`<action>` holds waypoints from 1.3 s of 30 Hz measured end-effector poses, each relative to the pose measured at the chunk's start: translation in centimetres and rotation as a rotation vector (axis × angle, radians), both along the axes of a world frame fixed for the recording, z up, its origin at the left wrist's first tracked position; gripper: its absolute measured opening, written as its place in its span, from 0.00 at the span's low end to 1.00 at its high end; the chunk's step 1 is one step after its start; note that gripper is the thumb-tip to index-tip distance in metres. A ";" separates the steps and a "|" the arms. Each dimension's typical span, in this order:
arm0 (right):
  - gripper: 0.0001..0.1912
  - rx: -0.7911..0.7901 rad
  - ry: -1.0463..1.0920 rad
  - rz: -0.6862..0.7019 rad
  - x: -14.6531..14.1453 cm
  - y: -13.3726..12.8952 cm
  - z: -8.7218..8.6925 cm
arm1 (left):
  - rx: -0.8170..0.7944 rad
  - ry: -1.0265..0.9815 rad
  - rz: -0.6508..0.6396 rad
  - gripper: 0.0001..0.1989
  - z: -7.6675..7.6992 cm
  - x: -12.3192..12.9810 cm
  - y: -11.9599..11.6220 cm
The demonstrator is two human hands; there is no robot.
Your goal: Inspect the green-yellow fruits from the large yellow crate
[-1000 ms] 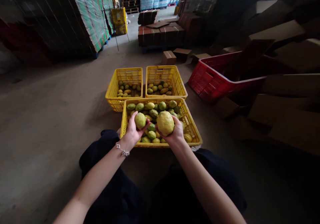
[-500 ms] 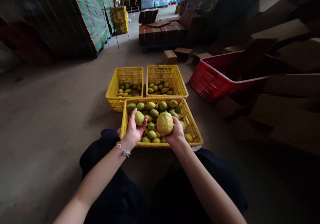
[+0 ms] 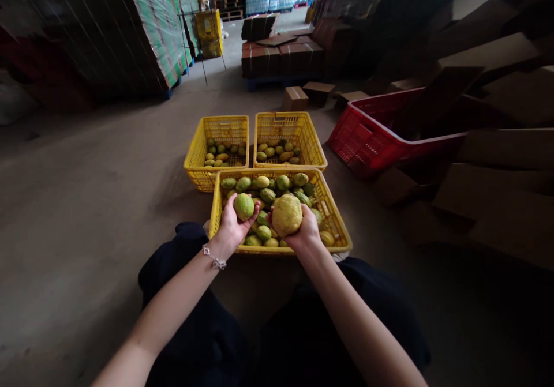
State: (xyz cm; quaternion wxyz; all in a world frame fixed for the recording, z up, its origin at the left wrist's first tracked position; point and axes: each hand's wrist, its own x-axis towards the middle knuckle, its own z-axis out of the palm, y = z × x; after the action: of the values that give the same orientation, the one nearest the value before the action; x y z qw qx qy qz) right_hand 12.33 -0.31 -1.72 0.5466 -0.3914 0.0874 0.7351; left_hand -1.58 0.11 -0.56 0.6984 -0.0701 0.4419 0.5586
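Above the near yellow crate [image 3: 341, 225], my left hand [image 3: 232, 224] holds a small green fruit [image 3: 244, 206], its fingers curled round the underside. A much larger, bumpy yellow fruit [image 3: 287, 215] rests in my right hand [image 3: 308, 227], with the fingers wrapped round its right side and bottom. The two fruits are apart, side by side. Below them, several green and yellow fruits [image 3: 264, 233] lie in the near crate. A bracelet [image 3: 214, 257] circles my left wrist.
Two yellow crates, back left [image 3: 194, 145] and back right [image 3: 318, 145], touch or nearly touch the near crate and hold more fruits. A red crate [image 3: 363, 139] stands at the right beside piled cardboard [image 3: 489, 179]. Boxes on a pallet [image 3: 281, 58] stand behind.
The small fruit has turned in my left hand, showing a rounder, greener face. The large fruit has turned slightly in my right hand. Both hands stay nearly in place.
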 end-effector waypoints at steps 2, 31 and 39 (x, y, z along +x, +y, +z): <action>0.13 -0.003 -0.016 -0.015 0.0 0.0 0.1 | -0.011 0.006 0.006 0.11 0.1 0.0 0.0; 0.17 -0.048 -0.018 0.065 0.1 0.1 -0.4 | 0.006 -0.085 0.062 0.10 -0.3 -0.1 0.1; 0.14 -0.033 0.005 0.036 0.1 0.2 -0.8 | -0.031 -0.090 0.075 0.12 -0.9 0.1 0.4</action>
State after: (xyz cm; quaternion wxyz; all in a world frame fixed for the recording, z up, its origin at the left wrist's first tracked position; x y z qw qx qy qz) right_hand 12.46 -0.15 -2.50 0.5266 -0.4003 0.0940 0.7440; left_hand -1.51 0.49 -1.45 0.6950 -0.1225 0.4158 0.5736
